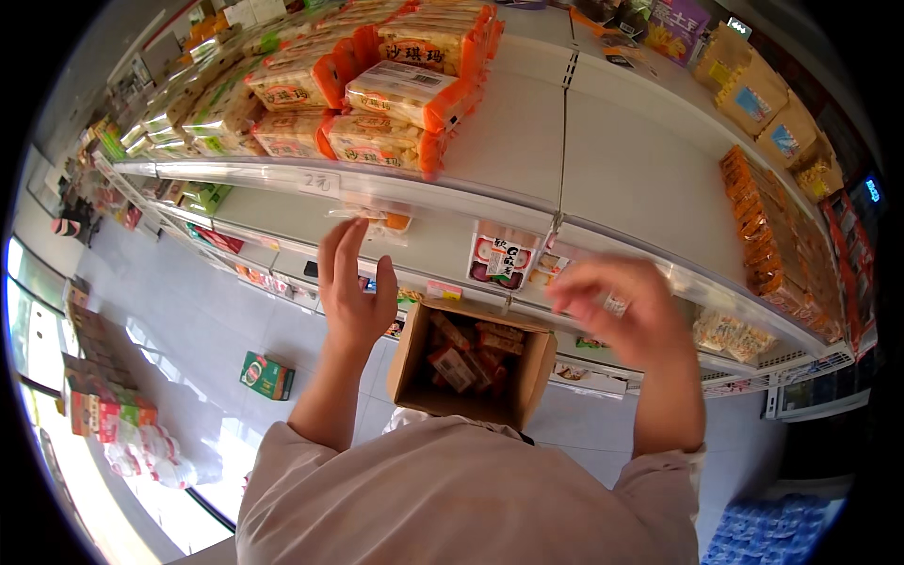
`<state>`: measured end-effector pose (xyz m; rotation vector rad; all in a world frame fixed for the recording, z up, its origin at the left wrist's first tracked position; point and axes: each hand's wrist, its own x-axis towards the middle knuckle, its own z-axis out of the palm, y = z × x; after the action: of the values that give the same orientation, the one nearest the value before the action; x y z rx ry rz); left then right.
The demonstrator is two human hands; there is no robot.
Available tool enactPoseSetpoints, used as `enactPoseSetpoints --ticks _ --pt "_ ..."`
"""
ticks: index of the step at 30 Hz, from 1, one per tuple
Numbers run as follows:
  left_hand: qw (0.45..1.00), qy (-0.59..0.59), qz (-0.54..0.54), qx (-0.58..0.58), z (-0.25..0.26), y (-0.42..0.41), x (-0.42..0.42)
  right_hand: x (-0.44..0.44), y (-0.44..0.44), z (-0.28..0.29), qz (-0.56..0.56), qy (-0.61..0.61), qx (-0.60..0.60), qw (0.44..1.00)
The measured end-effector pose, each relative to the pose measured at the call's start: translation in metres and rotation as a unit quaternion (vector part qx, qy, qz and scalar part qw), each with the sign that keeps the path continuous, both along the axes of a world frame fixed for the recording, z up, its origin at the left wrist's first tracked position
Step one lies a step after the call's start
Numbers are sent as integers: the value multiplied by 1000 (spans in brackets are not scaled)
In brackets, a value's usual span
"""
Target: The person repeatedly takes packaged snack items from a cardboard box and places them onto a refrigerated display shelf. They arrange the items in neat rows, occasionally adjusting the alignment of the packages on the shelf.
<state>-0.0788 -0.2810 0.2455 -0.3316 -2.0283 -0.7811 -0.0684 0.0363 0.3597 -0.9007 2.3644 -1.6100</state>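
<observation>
My left hand [353, 289] is raised in front of the shelf edge, fingers up and thumb apart, holding nothing. My right hand [614, 304], somewhat blurred, hovers before the shelf edge on the right with bent fingers and nothing visible in it. Between my forearms, close to my body, an open cardboard box [540, 367] holds several wrapped snack packs [454, 369]. Stacked packs of sachima pastry [385, 141] in clear wrappers with orange ends lie on the upper shelf [522, 141], beyond my left hand. A tray pack of round sweets [500, 256] stands on the lower shelf between my hands.
A row of orange-wrapped packs [770, 240] lines the shelf's right end, with brown paper snack bags [756, 106] behind. A green carton [267, 376] sits on the floor at left, near stacked boxes [106, 402]. Blue-wrapped bottle packs [766, 530] are at lower right.
</observation>
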Motion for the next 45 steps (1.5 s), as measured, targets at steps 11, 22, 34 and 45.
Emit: enactPoseSetpoints --ticks 11,22,34,45 --pt "982 59 123 -134 103 38 -76 -296 -70 45 -255 -89 -15 963" --pt "981 137 81 -110 82 18 -111 -333 -102 3 -111 -161 -251 948" --pt "970 202 96 -99 73 20 -128 -338 -99 13 -87 -163 -228 956" --pt "969 197 84 -122 72 16 -122 -340 -76 23 -77 -218 -234 944"
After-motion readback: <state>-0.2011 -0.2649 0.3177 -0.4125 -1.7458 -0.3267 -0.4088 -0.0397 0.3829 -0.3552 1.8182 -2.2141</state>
